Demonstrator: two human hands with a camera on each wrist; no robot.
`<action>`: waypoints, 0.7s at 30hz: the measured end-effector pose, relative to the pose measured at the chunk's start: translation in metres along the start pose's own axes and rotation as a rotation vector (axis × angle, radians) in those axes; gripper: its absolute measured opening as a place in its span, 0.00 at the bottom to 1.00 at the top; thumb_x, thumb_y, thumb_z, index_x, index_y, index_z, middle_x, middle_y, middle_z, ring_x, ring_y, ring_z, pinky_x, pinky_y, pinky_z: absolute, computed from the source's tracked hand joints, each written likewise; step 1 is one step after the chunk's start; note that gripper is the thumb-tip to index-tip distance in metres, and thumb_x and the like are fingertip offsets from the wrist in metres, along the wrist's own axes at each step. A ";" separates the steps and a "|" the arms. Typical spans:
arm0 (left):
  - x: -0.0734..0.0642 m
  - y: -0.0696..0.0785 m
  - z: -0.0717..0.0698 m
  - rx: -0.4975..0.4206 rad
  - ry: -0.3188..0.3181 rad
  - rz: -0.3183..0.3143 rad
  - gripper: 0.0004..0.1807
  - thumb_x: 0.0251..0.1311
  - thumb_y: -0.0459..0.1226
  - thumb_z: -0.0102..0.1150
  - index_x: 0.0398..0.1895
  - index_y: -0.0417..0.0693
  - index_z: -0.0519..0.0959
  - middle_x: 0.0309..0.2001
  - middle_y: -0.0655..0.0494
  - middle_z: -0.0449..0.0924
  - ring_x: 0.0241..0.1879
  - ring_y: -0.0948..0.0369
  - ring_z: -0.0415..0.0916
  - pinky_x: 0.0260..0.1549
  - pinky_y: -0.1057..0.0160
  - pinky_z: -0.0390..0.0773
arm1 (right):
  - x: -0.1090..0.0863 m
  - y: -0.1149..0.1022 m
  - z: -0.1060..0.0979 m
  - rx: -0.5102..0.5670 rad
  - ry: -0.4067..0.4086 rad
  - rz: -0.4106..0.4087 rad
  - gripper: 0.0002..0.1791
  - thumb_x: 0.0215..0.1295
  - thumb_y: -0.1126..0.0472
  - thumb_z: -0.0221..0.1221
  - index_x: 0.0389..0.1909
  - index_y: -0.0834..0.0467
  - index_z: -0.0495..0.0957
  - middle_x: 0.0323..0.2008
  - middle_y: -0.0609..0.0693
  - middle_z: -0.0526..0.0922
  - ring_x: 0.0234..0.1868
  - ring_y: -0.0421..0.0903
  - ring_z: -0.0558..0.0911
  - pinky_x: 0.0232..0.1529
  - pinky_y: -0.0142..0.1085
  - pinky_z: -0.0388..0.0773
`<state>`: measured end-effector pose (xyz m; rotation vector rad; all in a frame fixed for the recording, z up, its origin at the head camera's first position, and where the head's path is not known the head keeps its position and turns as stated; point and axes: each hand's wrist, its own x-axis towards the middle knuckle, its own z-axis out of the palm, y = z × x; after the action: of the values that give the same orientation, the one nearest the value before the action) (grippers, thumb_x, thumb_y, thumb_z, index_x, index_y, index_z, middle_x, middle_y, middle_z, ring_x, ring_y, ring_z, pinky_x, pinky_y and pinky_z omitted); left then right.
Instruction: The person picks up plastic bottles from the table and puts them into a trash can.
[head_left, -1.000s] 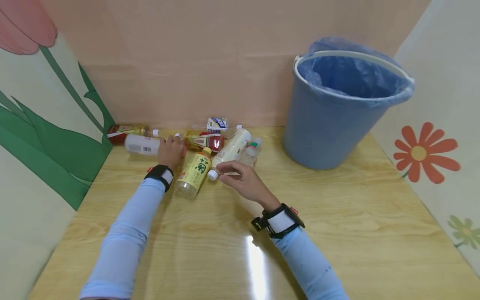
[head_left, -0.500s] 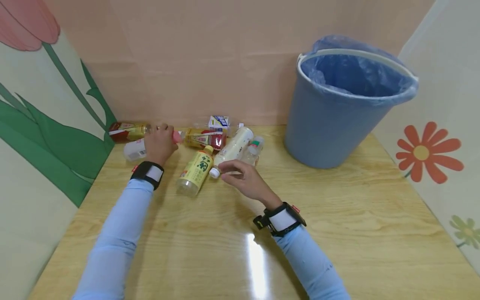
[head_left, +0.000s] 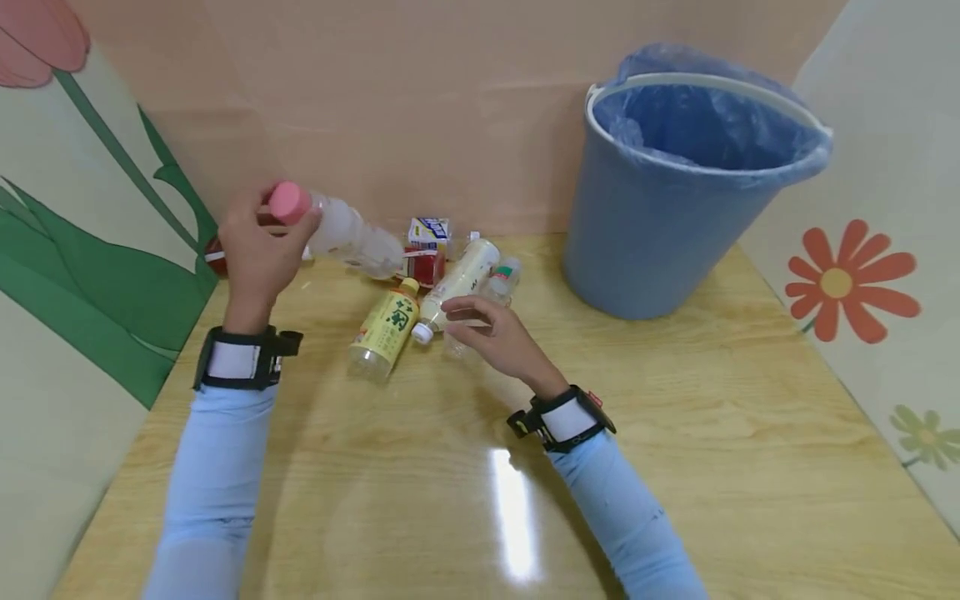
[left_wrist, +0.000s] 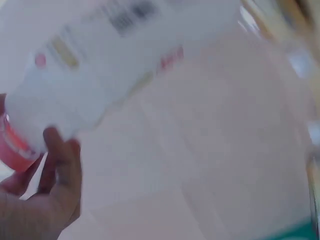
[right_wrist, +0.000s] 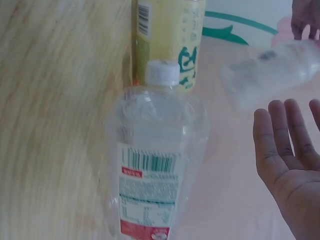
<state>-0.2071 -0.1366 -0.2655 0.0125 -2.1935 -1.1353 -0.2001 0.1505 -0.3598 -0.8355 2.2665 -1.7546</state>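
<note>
My left hand point(head_left: 258, 258) grips a translucent white bottle point(head_left: 356, 240) around its neck, just below the pink cap point(head_left: 290, 202). The bottle hangs tilted, its base down to the right over the other bottles. Blurred in the left wrist view, the same bottle point(left_wrist: 100, 65) shows fingers curled beneath its neck. Beside a cream-coloured bottle point(head_left: 468, 271) with a white cap, my right hand point(head_left: 513, 343) hovers with fingers relaxed and holding nothing. In the right wrist view a clear bottle point(right_wrist: 160, 120) with a barcode label lies near the right hand's spread fingers point(right_wrist: 267, 145).
A yellow-labelled bottle point(head_left: 386, 327) lies between the hands. Behind are a red-labelled bottle point(head_left: 423, 267), a bottle with a blue-and-white label point(head_left: 429, 232) and a green-labelled clear bottle point(head_left: 504, 275). A blue bucket point(head_left: 648, 233) lined with a bag point(head_left: 630, 150) stands at the back right.
My left hand has taken the pink-capped bottle by its neck and lifted it off the table, up and to the left. The right hand stays in nearly the same place.
</note>
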 end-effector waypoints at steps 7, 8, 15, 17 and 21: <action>-0.029 0.020 0.005 -0.482 -0.252 -0.232 0.28 0.56 0.39 0.63 0.58 0.38 0.68 0.53 0.49 0.69 0.48 0.56 0.72 0.36 0.76 0.81 | -0.006 -0.006 -0.022 0.087 0.190 -0.003 0.28 0.64 0.61 0.57 0.64 0.61 0.64 0.64 0.59 0.67 0.63 0.51 0.67 0.62 0.55 0.70; -0.033 0.020 0.007 -0.548 -0.262 -0.240 0.28 0.56 0.37 0.63 0.58 0.36 0.67 0.52 0.49 0.68 0.49 0.55 0.72 0.36 0.76 0.82 | -0.008 -0.007 -0.026 0.105 0.223 -0.007 0.29 0.63 0.62 0.58 0.64 0.62 0.63 0.64 0.59 0.66 0.63 0.52 0.66 0.61 0.54 0.70; -0.061 0.014 0.024 -0.810 -0.380 -0.214 0.23 0.60 0.31 0.57 0.57 0.33 0.64 0.51 0.51 0.66 0.48 0.57 0.73 0.40 0.72 0.83 | -0.020 -0.013 -0.054 0.211 0.324 -0.064 0.28 0.61 0.67 0.58 0.63 0.63 0.64 0.63 0.56 0.67 0.62 0.52 0.67 0.50 0.30 0.76; -0.068 0.010 0.031 -0.887 -0.410 -0.223 0.21 0.60 0.31 0.56 0.55 0.36 0.65 0.51 0.51 0.67 0.48 0.56 0.73 0.40 0.70 0.84 | -0.025 -0.012 -0.061 0.265 0.306 -0.090 0.27 0.60 0.69 0.58 0.61 0.61 0.66 0.60 0.53 0.70 0.58 0.50 0.71 0.45 0.27 0.78; -0.075 0.008 0.042 -0.992 -0.450 -0.230 0.19 0.60 0.32 0.57 0.53 0.42 0.67 0.51 0.51 0.67 0.49 0.56 0.71 0.42 0.68 0.84 | -0.033 -0.012 -0.069 0.357 0.277 -0.141 0.23 0.60 0.71 0.58 0.57 0.57 0.71 0.54 0.47 0.74 0.51 0.46 0.77 0.39 0.27 0.82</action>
<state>-0.1698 -0.0793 -0.3179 -0.4617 -1.7530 -2.4284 -0.1994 0.2244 -0.3351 -0.7313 1.9832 -2.3772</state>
